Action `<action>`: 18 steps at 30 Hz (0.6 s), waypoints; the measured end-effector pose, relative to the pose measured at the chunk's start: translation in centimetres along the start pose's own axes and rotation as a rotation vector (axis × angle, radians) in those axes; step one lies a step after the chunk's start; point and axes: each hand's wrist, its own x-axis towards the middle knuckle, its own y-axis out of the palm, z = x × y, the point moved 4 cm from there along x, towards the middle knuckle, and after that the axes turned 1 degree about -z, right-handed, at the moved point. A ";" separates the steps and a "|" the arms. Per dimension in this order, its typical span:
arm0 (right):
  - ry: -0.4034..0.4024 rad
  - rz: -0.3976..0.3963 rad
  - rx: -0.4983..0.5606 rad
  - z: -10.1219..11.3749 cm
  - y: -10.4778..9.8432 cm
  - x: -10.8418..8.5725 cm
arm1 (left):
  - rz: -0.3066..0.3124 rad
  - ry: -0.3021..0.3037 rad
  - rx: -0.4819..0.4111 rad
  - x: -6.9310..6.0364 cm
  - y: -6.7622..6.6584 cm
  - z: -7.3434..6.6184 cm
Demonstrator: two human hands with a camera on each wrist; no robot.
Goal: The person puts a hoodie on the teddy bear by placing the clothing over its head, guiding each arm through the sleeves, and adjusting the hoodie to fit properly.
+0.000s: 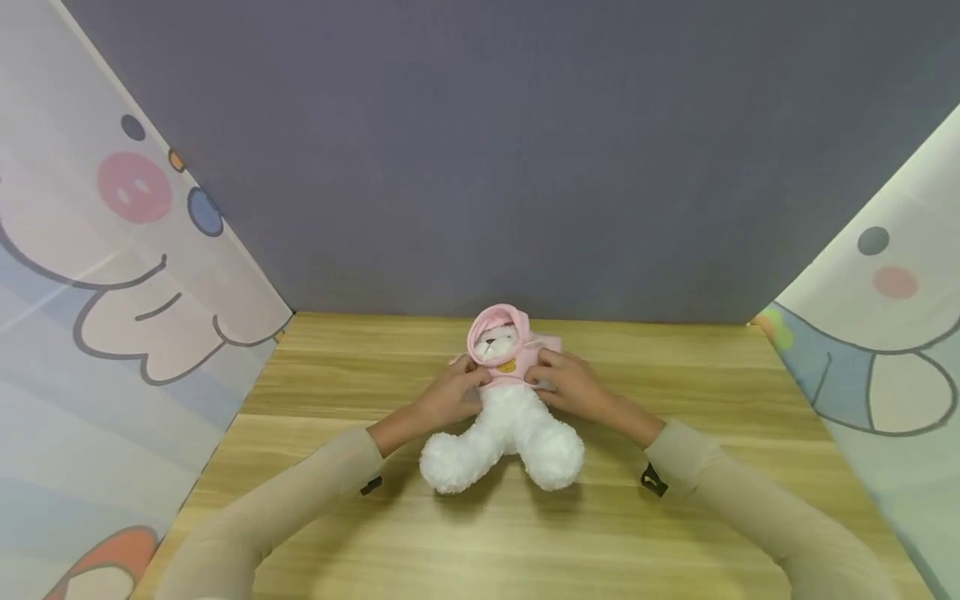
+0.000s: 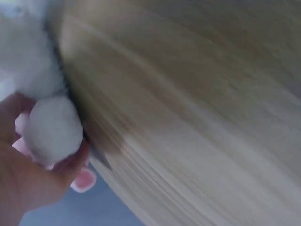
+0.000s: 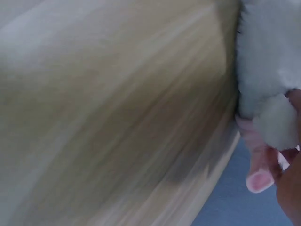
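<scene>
The white plush toy (image 1: 510, 417) lies on its back in front of me, muzzle up and 2 legs (image 1: 453, 460) spread toward the person, a placement that probably leaves its front within easy reach of both hands; its pink top (image 1: 517, 377) sits bunched high on the body, the hood (image 1: 507, 312) circling the face and a yellow patch (image 1: 507, 365) showing on the chest; at the toy's flanks the left hand (image 1: 452, 390) and the right hand (image 1: 573, 385) have their fingers curled onto the top near its hem, gripping it from opposite sides, which I take to be a way of keeping the cloth even and the soft body steady; close up, a fluffy paw (image 2: 53, 129) sits within the curl of the left hand, and a matching paw (image 3: 277, 123) lies against the right; beyond each paw a pink cloth end (image 2: 83, 181) juts out, perhaps an unfilled cuff, though I cannot be sure; around the toy spreads the wooden table (image 1: 502, 546), with the person's beige sleeves (image 1: 315, 479) coming in past its feet, elbows wide, presumably to keep the forearms off it; beyond its head stands a dark grey panel (image 1: 510, 158), and well out to its sides hang cartoon-printed sheets (image 1: 45, 358).
</scene>
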 end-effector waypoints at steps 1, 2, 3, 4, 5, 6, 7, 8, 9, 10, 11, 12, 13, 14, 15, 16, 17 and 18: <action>-0.030 -0.012 -0.051 0.2 -0.1 -0.1 | -0.011 0.040 0.050 0.1 0.1 -0.2; -0.049 -0.016 -0.091 0.4 -0.2 -0.3 | -0.028 0.084 0.109 0.2 0.2 -0.5; -0.061 -0.012 -0.115 0.5 -0.3 -0.4 | -0.052 0.127 0.167 0.2 0.3 -0.7; -0.060 -0.002 -0.126 0.5 -0.3 -0.4 | -0.080 0.166 0.217 0.2 0.2 -0.9; -0.047 0.006 -0.126 0.5 -0.4 -0.4 | -0.108 0.200 0.265 0.2 0.1 -1.1; -0.022 0.017 -0.115 0.4 -0.5 -0.5 | -0.134 0.230 0.310 0.1 0.0 -1.3; 0.000 0.027 -0.103 0.4 -0.7 -0.5 | -0.155 0.259 0.353 0.0 -0.1 -1.5; 0.019 0.041 -0.093 0.4 -0.8 -0.6 | -0.174 0.282 0.398 -0.1 -0.1 -1.6; 0.033 0.058 -0.088 0.5 -0.8 -0.6 | -0.180 0.298 0.426 -0.2 -0.1 -1.8; 0.044 0.077 -0.089 0.6 -0.9 -0.6 | -0.180 0.304 0.446 -0.2 0.0 -1.9; 0.050 0.094 -0.090 0.6 -0.9 -0.6 | -0.174 0.303 0.462 -0.2 0.0 -2.0; 0.056 0.114 -0.093 0.7 -0.9 -0.6 | -0.166 0.301 0.463 -0.2 0.0 -2.1; 0.061 0.134 -0.095 0.8 -0.9 -0.6 | -0.153 0.292 0.459 -0.1 -0.1 -2.1; 0.071 0.152 -0.090 0.8 -0.8 -0.6 | -0.135 0.275 0.445 0.0 -0.1 -2.1; 0.090 0.168 -0.075 0.7 -0.8 -0.6 | -0.115 0.254 0.416 0.1 -0.4 -2.2; 0.112 0.182 -0.046 0.6 -0.9 -0.6 | -0.096 0.235 0.396 0.2 -0.5 -2.2; 0.139 0.195 -0.003 0.4 -1.0 -0.6 | -0.076 0.218 0.366 0.2 -0.8 -2.2; 0.174 0.209 0.059 0.2 -1.2 -0.7 | -0.056 0.203 0.340 0.3 -1.1 -2.2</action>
